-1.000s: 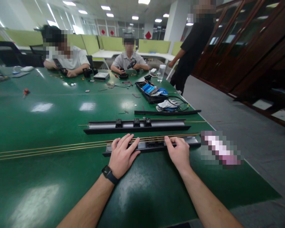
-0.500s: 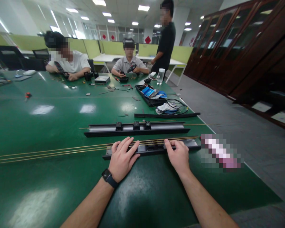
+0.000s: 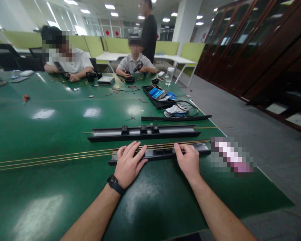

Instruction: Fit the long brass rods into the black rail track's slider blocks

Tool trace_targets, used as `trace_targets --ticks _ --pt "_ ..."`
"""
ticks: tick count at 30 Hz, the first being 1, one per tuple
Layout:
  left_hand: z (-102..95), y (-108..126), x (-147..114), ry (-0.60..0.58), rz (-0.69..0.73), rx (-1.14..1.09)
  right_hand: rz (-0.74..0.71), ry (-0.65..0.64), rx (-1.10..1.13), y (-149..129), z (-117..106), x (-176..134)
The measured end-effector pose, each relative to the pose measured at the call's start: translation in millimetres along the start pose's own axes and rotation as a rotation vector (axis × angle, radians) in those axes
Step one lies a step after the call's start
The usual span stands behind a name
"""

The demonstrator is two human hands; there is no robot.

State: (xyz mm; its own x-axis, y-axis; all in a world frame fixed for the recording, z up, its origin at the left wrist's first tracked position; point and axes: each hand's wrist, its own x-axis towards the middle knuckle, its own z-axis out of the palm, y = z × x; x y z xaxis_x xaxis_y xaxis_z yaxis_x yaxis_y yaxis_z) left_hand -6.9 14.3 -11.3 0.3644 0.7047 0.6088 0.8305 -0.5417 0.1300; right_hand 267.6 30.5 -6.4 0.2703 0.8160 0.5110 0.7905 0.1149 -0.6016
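Several long thin brass-coloured rods [image 3: 52,158] lie along a black channel rail [image 3: 203,149] with a pale inner floor. Their ends reach far out past the rail on the left. My left hand [image 3: 129,164] rests over the rail's left part, fingers spread across the rods and thumb at the near edge. Toward the right end, my right hand [image 3: 188,160] is curled, its thumb and fingers closed about the rods at the rail; its fingertips are partly hidden. Between my hands a dark block [image 3: 159,149] sits in the rail.
A second black rail [image 3: 142,135] with three black blocks lies just beyond. Farther off are a black strip [image 3: 175,117], a glove [image 3: 177,110] with cables, and a black tray [image 3: 150,97]. Two people sit across the green table [image 3: 77,197]; another stands behind. A pixelated item [image 3: 232,155] lies right.
My hands and the rods hold nearly the same place. The view has shifted slightly, and the standing person has moved left behind the seated one.
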Motion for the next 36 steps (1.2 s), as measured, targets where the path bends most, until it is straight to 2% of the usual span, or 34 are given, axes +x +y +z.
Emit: trace_targets --ticks 15,36 --pt "-2.5 0.2 0.8 -0.019 -0.001 -0.003 0.011 -0.035 -0.009 -1.9 -3.6 0.9" --pt "-1.3 -1.1 -0.2 -0.026 -0.002 -0.004 0.033 -0.017 0.015 -1.6 -2.8 0.9"
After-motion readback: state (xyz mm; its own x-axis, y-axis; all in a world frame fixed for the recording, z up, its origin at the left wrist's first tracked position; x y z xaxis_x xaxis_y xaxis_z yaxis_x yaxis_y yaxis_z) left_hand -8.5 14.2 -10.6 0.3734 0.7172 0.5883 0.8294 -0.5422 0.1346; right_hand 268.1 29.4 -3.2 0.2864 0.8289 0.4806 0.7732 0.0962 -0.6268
